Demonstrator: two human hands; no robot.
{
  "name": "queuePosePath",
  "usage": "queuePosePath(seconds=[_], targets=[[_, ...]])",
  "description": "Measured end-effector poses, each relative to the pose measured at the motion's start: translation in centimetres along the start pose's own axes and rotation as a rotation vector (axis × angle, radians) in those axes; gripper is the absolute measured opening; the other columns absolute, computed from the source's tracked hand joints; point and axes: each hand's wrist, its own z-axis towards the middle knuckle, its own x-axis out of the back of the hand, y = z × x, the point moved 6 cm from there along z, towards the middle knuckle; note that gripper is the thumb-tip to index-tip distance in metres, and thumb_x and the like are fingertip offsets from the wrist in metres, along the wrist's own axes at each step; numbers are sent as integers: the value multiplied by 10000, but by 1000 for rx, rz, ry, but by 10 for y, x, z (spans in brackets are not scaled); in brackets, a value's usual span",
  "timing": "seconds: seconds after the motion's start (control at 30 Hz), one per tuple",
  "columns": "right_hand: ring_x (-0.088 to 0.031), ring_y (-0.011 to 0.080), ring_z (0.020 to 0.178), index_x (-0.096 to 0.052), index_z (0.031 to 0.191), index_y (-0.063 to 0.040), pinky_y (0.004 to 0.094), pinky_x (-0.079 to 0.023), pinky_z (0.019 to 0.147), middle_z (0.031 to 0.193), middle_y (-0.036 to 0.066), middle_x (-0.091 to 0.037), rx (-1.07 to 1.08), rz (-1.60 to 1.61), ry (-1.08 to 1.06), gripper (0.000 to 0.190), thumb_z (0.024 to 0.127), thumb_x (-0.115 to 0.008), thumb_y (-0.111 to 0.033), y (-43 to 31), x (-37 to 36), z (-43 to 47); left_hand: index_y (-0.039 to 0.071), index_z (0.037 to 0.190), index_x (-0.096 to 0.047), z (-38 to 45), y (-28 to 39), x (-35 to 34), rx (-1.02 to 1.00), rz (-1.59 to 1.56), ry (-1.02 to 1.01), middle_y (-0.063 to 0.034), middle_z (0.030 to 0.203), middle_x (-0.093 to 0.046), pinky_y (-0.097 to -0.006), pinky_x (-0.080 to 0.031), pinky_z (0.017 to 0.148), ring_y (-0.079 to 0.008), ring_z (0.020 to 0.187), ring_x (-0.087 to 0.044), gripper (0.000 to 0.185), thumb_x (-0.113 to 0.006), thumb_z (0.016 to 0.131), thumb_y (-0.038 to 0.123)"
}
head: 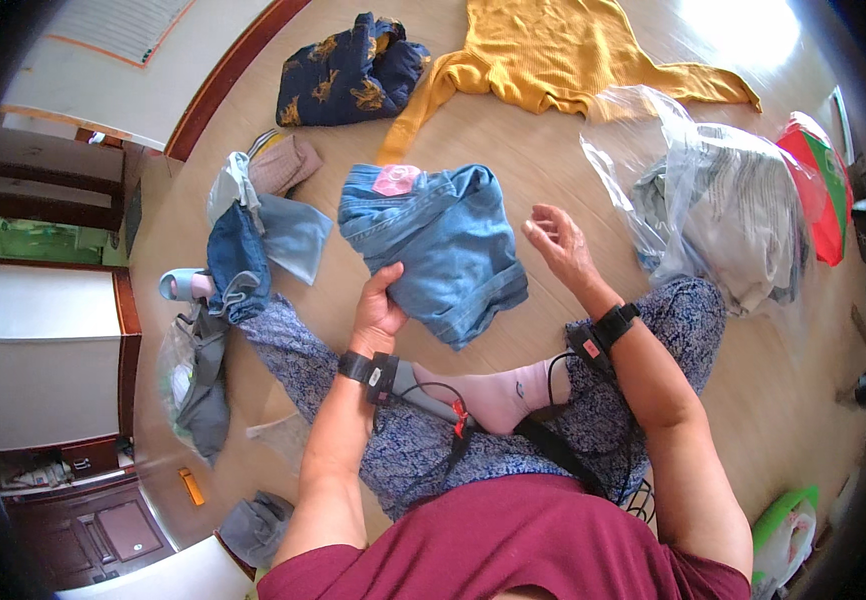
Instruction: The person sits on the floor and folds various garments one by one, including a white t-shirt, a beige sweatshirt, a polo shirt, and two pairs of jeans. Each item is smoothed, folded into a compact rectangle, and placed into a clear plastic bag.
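Observation:
Folded blue denim jeans [440, 247] with a pink waistband patch [397, 180] are in front of my crossed legs. My left hand [383, 306] grips their near left edge, thumb on top and the fingers hidden beneath the cloth. To the right of the bundle, my right hand [559, 238] is apart from it, fingers spread and slightly curled, with nothing in them. Beyond the jeans, a mustard ribbed sweater [545, 56] lies spread on the floor, one sleeve reaching towards the waistband. Left of that sweater rests a folded navy garment [343, 75] with gold figures.
A clear plastic bag of clothes [740, 202] stands by my right knee, beside a red and green bag [823, 187]. Light blue cloth [294, 232] and dark denim [238, 251] lie near my left foot in a blue slipper [181, 285]. Grey clothing [207, 405] sits further left.

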Motion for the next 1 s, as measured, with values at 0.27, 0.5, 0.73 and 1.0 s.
queuePosePath(seconds=[0.27,0.5,0.73,1.0], targets=[[-631,204,870,-614,1181,36,314,-508,778,923,110,-627,223,130,-195,453,851,-756,-239,-94,-17,-35,-3,1422,-439,0,7,-20,-76,-48,-240,-151,1430,-520,-495,-372,1136,-349,1297,-504,707,-711,776,85],[-647,308,814,-619,1170,25,393,-533,718,947,169,-625,664,-62,-385,416,793,-753,-88,-220,-45,-89,56,1468,-401,30,-26,-23,-104,25,-60,-129,1467,-483,-465,-352,1145,-308,1329,-471,658,-593,936,391],[-622,354,871,-679,975,-18,425,-528,785,932,184,-627,509,-120,-443,206,781,-701,-83,-126,-109,-60,81,1495,-371,13,-7,83,137,-117,167,-115,1521,-422,-484,-309,1160,-319,1376,-412,822,-445,942,685],[-500,404,1238,-536,1325,-30,474,-412,1045,1334,216,-536,-26,-864,423,669,788,-774,-352,7,33,28,26,1322,-499,20,27,147,-69,521,319,-134,1173,-626,-388,-504,887,-299,1058,-607,507,-670,850,90]])
